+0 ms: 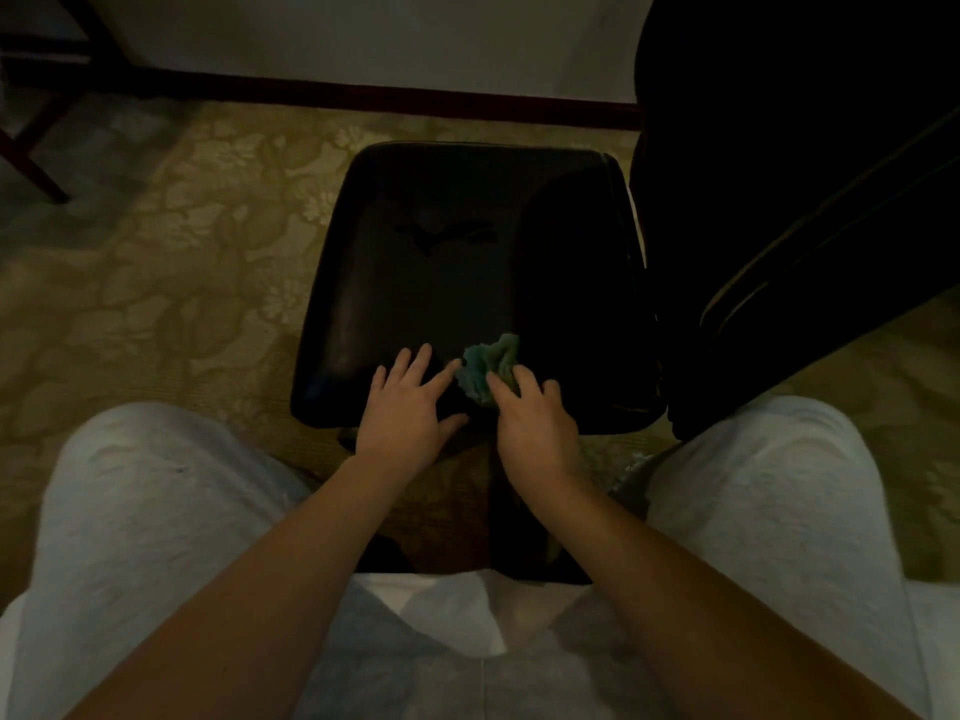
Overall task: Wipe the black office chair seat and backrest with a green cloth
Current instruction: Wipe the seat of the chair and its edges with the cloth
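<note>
On seat (441, 252); green cloth (491, 363) under right hand (535, 423); left hand (405, 413) just beside

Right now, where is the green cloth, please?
In the head view, the green cloth lies at the near edge of the seat, partly under the right hand, beside the left hand.

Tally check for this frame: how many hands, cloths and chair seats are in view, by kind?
hands: 2, left hand and right hand
green cloth: 1
black chair seat: 1
Total: 4
</note>
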`<control>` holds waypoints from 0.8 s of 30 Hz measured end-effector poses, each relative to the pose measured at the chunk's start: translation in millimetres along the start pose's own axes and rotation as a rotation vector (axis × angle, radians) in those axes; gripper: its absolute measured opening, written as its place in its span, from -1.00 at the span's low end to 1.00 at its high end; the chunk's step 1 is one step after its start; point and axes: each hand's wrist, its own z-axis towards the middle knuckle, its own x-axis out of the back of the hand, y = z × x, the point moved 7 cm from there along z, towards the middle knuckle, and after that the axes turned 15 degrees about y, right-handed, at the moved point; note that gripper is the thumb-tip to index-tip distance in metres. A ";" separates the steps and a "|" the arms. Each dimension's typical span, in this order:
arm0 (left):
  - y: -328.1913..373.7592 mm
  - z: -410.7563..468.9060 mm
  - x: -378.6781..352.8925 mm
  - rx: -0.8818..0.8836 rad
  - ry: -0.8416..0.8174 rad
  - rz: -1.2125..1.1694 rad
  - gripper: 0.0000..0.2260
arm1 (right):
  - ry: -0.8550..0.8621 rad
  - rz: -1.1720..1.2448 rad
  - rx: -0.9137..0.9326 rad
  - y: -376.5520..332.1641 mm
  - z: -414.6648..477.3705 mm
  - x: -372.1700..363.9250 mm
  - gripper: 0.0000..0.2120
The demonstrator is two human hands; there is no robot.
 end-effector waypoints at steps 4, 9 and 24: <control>-1.6 1.4 -0.6 0.004 -0.008 -0.014 -0.37 | 0.023 0.060 0.059 18.6 2.0 7.3 -0.49; -0.6 1.9 -0.4 0.023 -0.012 -0.035 -0.37 | 0.071 0.138 -0.064 33.7 0.7 17.0 -0.41; -0.6 4.0 4.8 0.033 -0.010 -0.037 -0.37 | 0.175 0.172 0.048 29.8 2.1 11.1 -0.68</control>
